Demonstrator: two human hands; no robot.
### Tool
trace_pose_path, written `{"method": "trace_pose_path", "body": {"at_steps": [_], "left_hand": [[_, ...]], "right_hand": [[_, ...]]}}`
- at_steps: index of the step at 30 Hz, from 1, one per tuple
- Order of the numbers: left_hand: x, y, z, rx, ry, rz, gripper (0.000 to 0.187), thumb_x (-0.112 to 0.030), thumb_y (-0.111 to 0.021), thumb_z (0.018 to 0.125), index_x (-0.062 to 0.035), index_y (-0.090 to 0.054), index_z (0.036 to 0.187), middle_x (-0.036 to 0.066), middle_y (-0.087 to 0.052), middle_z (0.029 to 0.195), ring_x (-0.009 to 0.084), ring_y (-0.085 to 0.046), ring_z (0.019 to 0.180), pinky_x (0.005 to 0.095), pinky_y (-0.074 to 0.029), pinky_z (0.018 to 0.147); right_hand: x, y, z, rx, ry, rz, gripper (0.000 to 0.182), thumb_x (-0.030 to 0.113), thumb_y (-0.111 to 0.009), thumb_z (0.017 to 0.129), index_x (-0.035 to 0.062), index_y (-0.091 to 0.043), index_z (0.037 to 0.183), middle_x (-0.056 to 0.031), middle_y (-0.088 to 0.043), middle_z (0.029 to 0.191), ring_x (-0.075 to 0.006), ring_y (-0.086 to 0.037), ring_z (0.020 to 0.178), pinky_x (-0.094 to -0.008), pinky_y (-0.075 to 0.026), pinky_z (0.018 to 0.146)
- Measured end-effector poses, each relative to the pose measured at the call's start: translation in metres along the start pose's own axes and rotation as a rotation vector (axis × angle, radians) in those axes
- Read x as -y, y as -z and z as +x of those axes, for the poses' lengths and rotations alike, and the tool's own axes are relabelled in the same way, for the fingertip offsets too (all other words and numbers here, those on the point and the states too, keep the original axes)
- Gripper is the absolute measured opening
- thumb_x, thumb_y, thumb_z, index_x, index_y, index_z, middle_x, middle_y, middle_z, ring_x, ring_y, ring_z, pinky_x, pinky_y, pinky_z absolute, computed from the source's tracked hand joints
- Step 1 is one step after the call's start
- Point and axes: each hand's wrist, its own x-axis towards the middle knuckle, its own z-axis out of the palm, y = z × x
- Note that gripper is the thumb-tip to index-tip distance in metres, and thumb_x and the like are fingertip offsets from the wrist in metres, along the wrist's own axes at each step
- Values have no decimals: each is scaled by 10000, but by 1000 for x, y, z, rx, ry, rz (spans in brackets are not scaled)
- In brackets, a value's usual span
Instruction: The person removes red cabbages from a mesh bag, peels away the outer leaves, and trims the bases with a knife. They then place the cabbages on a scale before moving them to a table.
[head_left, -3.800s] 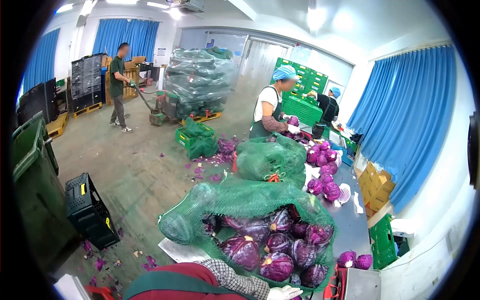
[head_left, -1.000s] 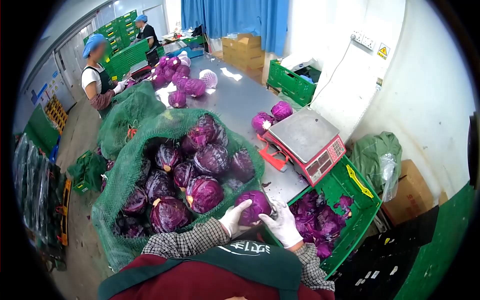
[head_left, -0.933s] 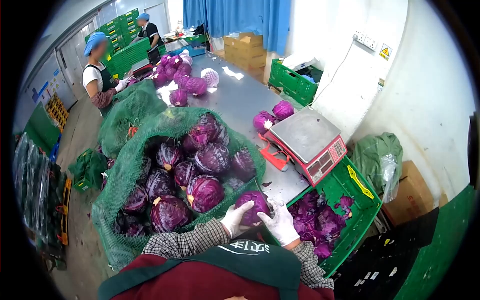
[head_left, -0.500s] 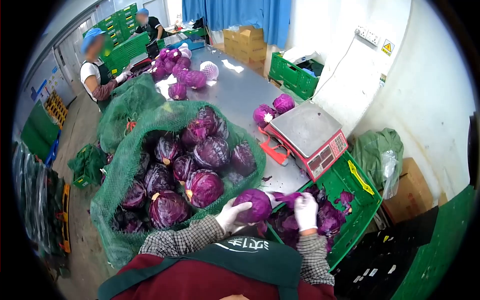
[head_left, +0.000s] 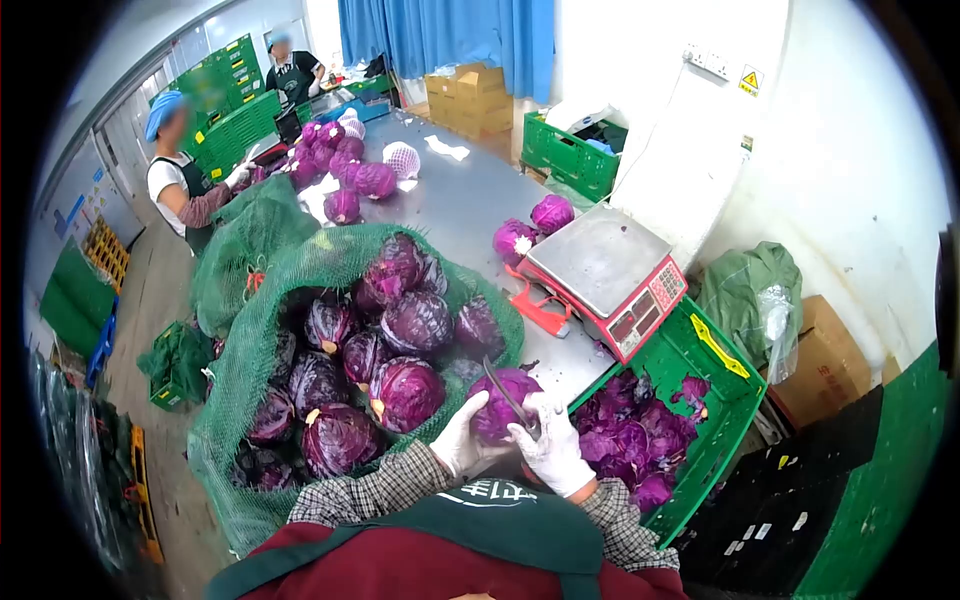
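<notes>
My left hand (head_left: 464, 438), in a white glove, grips a purple cabbage (head_left: 492, 414) from its left side, just in front of my apron. In my right hand (head_left: 553, 447), also gloved, is a knife (head_left: 503, 391) with a dark, narrow, curved blade that crosses over the top of the cabbage. The knife's handle is hidden inside my fingers. To the left lies a green mesh sack (head_left: 222, 410), its mouth spread wide around several large purple cabbages (head_left: 417, 320). A green crate (head_left: 727, 405) on the right holds loose purple leaves (head_left: 640, 432).
Beyond the crate stands a red scale (head_left: 600, 262) with an orange-red tool (head_left: 538, 305) beside it. Two cabbages (head_left: 552, 212) sit behind the scale. More cabbages (head_left: 375, 180) lie farther along the metal table (head_left: 455, 200). Two people (head_left: 180, 190) work at the far left.
My right hand has come left from over the crate to the cabbage; the torn leaf it held is gone and a knife blade now shows. My left hand still holds the cabbage.
</notes>
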Motion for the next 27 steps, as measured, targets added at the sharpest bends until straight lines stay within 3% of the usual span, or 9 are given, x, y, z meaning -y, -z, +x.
{"method": "trace_pose_path", "body": {"at_steps": [3,7,8,11,15,17,19,21,27], "left_hand": [[-3,-2,-3,120,29,-296,648,-490,-598,863,-148,-423,1385,125,-498,1344,311,-501,1210,523,-397,1039],[-16,9,-6,249,56,-403,785,-609,-584,803,-153,-377,1407,155,-414,1405,370,-473,1227,530,-454,973],[-20,14,-5,288,118,-446,874,-639,-627,739,-204,-346,1443,128,-422,1410,417,-460,1218,514,-481,943],[-25,10,-8,247,88,-310,854,-640,-613,754,-186,-359,1431,118,-423,1409,382,-495,1193,522,-481,930],[-14,-8,-11,168,15,-193,834,-607,-614,796,-153,-335,1439,126,-418,1413,319,-479,1234,512,-425,1009],[-6,-17,-10,161,-4,-159,810,-599,-603,815,-141,-350,1433,121,-422,1417,303,-477,1244,502,-396,1046],[2,-17,-5,120,-13,-189,723,-591,-597,825,-142,-451,1372,82,-532,1323,271,-528,1183,494,-439,995],[3,-24,-10,37,-41,-168,730,-587,-601,823,-147,-441,1384,84,-526,1329,266,-522,1195,486,-425,1013],[4,-14,-9,185,-17,-295,746,-562,-610,822,-151,-404,1410,101,-454,1402,281,-461,1264,498,-375,1067]], "right_hand": [[-7,-8,-12,35,89,74,160,57,-655,829,32,-546,943,-122,-516,784,-310,-562,722,-384,-468,629],[-68,12,-54,-183,-238,149,88,15,-657,827,48,-600,885,-14,-576,760,-108,-546,664,-266,-488,633],[-78,30,-60,-201,-463,450,135,-6,-659,828,41,-600,940,-4,-577,808,-104,-536,704,-246,-483,672],[-99,50,-72,-253,-172,-69,323,17,-704,822,3,-578,1120,-65,-585,1033,-132,-595,910,-246,-494,826],[-17,41,-26,-119,-96,203,337,48,-730,816,-8,-593,1118,-112,-574,1134,-193,-605,1003,-288,-527,818],[13,28,-1,-136,115,-22,372,147,-755,789,34,-603,1110,-136,-592,1080,-255,-611,979,-307,-530,765],[21,9,6,-59,39,-72,274,148,-722,810,46,-605,1036,-128,-594,964,-282,-616,880,-339,-530,682],[12,3,8,-18,36,-93,210,137,-696,823,45,-592,980,-122,-574,891,-293,-611,807,-363,-519,637],[19,9,13,19,234,43,110,60,-654,818,46,-560,872,-108,-530,779,-300,-581,671,-379,-489,577]]}}
